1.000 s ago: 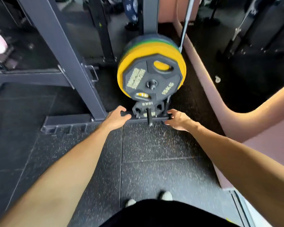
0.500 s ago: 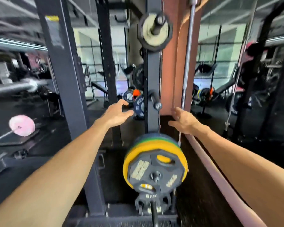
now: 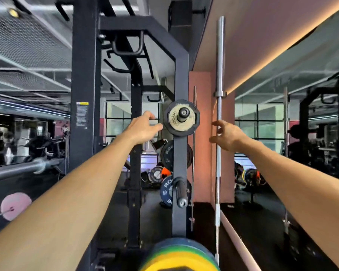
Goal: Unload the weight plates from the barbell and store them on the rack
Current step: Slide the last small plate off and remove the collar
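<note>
At the far left a pink plate [image 3: 15, 205] is seen low down, with a blurred barbell sleeve [image 3: 24, 169] above it. The left hand [image 3: 143, 128] is held out empty, fingers relaxed, just beside a small black plate [image 3: 181, 118] stored on an upper peg of the rack upright [image 3: 181, 218]. Lower pegs carry further plates, and a yellow and green plate stack [image 3: 179, 256] is hung at the bottom. The right hand [image 3: 228, 136] is raised empty, fingers loosely spread, near an upright silver bar [image 3: 219, 79].
</note>
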A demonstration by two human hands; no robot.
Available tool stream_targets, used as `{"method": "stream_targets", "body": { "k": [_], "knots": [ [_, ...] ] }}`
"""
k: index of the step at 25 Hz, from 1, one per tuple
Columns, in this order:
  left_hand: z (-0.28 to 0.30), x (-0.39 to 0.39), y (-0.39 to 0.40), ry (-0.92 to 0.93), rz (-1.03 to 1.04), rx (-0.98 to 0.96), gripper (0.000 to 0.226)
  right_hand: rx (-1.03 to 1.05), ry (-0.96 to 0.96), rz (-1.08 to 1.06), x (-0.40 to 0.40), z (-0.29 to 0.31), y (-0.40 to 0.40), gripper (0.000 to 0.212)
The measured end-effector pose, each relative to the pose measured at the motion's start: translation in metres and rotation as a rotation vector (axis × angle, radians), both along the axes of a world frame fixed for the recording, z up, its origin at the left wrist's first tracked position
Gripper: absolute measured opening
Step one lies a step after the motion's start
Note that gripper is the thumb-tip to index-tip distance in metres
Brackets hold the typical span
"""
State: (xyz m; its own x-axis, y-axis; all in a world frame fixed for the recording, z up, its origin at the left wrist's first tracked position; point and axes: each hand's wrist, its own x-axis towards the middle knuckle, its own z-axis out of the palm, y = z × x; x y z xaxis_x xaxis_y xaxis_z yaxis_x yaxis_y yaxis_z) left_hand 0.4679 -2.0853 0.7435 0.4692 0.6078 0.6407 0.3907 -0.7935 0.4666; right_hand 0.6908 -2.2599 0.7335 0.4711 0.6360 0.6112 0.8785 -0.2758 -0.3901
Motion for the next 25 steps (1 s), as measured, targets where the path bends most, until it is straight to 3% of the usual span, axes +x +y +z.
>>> {"method": "stream_targets", "body": {
  "k": [8,20,25],
  "knots": [
    [0.028,0.047,0.051,-0.004,0.05,0.025,0.045,0.027,-0.086,0.003,0.043,0.035,0.052,0.053],
    [0.05,0.183,0.198,0.036,0.033,0.117,0.039,0.008,-0.177,-0.042,0.131,0.061,0.212,0.02],
    [0.056,0.219,0.22,-0.021,0.043,0.132,0.05,0.056,-0.087,-0.022,0.146,0.066,0.249,0.035]
  ]
}}
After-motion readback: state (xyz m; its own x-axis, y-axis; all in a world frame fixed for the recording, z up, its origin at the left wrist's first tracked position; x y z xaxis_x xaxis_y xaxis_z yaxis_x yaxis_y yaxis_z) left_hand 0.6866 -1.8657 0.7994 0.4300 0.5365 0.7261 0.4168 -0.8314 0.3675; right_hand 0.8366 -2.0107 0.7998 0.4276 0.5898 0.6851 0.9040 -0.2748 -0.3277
